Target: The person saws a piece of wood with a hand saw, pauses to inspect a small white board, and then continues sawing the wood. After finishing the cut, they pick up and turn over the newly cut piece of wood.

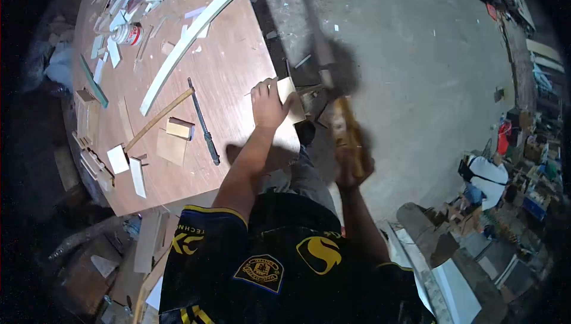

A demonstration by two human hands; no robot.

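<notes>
My left hand (269,105) presses down on a pale wooden board (291,99) at the right edge of the wooden table (232,44). The board's outer end sticks out past that edge. To the right, beyond the table, my right hand (353,169) is wrapped round the yellow-brown wooden handle of a saw (346,127). Motion smears the saw's blade, which points forward, away from my body, and does not touch the board.
A long pale strip (187,44), a hammer (160,119), a dark metal tool (203,123), a white jar (127,34) and several wood scraps lie on the table. Clutter with a red object (504,136) lines the floor's right side.
</notes>
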